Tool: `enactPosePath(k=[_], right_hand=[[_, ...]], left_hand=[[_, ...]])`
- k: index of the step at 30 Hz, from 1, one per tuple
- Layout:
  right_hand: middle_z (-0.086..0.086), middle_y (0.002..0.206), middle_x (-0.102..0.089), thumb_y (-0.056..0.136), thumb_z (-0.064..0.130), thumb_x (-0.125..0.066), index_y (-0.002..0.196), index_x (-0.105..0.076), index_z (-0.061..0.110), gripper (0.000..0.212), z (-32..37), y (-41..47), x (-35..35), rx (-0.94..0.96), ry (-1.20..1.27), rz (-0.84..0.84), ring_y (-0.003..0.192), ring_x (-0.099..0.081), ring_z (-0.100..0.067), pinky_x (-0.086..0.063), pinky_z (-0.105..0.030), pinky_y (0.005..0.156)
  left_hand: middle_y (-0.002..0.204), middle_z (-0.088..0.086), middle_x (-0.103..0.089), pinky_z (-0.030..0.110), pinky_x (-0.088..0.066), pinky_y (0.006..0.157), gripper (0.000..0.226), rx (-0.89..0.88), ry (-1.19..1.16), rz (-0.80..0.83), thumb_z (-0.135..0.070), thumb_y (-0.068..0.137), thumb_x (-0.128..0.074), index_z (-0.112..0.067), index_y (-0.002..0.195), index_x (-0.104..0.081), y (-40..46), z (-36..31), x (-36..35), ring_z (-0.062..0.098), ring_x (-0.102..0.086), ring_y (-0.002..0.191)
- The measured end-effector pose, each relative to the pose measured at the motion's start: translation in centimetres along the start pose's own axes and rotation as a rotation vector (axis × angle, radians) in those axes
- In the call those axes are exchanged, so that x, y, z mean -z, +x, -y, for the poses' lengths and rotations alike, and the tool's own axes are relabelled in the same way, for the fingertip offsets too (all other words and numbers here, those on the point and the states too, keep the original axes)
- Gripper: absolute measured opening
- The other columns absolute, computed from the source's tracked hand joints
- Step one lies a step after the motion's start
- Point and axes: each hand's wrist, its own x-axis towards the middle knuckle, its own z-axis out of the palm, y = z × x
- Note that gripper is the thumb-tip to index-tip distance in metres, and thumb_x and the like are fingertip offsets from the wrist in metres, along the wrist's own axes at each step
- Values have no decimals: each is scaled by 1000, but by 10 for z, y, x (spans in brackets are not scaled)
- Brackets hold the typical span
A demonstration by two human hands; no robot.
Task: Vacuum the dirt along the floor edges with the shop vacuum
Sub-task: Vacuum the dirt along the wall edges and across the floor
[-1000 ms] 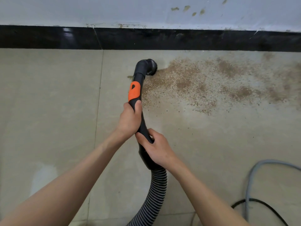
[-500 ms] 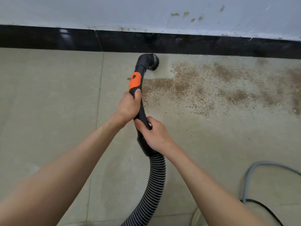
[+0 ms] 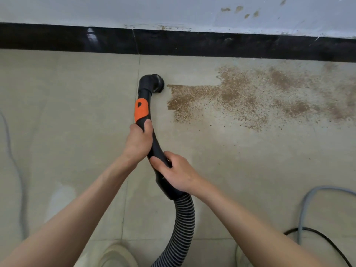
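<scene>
The black wand (image 3: pixel 152 135) is gripped by curled fingers of the left hand (image 3: pixel 137 141), just below the orange patch, and of the right hand (image 3: pixel 178 173), nearer the hose (image 3: pixel 182 226). Beyond them, the brush nozzle (image 3: pixel 157 82) sits at the dirt (image 3: pixel 240 97); it is best kept flat and drawn slowly rightward.

Both forearms extend forward and converge toward the centre. The left hand (image 3: pixel 139 140) is ahead of the right hand (image 3: pixel 178 173), fingers curled round the wand handle (image 3: pixel 154 143), thumb on top. The right hand grips the same handle just behind, thumb across it.
</scene>
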Motion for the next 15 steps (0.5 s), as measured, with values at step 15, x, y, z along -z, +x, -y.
enactPosePath(k=[15], right_hand=[[6, 65, -49, 93, 43, -54, 75, -50, 15, 34, -41, -31, 66, -121, 117, -343, 58, -46, -8, -34, -18, 52]], left_hand=[[107, 25, -60, 34, -40, 68, 52, -163, 77, 323, -38, 100, -30, 9, 118, -46, -15, -73, -89, 37, -58, 92]])
